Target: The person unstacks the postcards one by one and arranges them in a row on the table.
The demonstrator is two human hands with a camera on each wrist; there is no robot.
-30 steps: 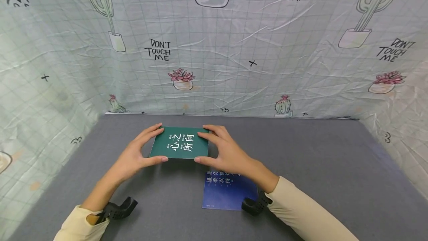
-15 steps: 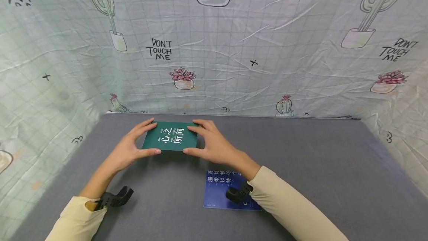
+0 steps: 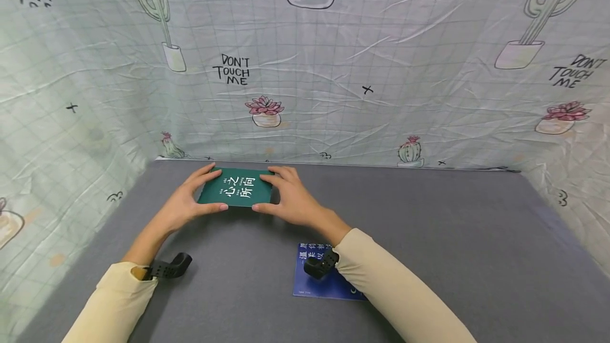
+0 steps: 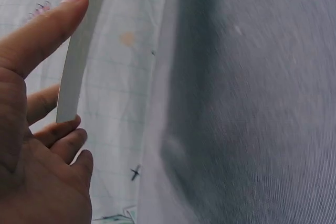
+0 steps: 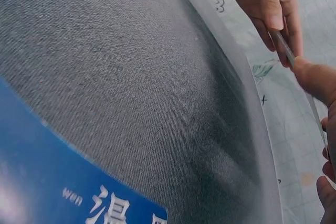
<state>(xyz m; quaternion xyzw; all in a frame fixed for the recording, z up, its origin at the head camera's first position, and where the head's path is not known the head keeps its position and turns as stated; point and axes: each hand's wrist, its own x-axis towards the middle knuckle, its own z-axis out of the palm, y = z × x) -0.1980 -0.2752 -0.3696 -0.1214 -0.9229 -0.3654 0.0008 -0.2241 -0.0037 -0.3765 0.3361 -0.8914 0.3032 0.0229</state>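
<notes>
A green card (image 3: 238,189) with white Chinese characters is held up off the table near its back edge. My left hand (image 3: 183,202) pinches the card's left end, with the thumb at the near edge and fingers at the far edge. At the other end my right hand (image 3: 296,201) grips it in the same way. From the left wrist, the card's pale underside (image 4: 79,66) shows between thumb and fingers. Seen from the right wrist, the card (image 5: 316,114) is almost edge-on. A blue card (image 3: 307,282) with white characters lies flat below my right forearm, which partly covers it.
The grey tabletop (image 3: 452,247) extends to both sides. Behind it and at the sides hangs a wrinkled pale cloth (image 3: 324,78) printed with cacti and lettering. A black wrist mount (image 3: 171,267) sticks out from the left wrist, another mount (image 3: 320,264) from the right.
Both hands have carried the green card to the left and farther toward the back edge. The right forearm has swung left, covering a different part of the blue card.
</notes>
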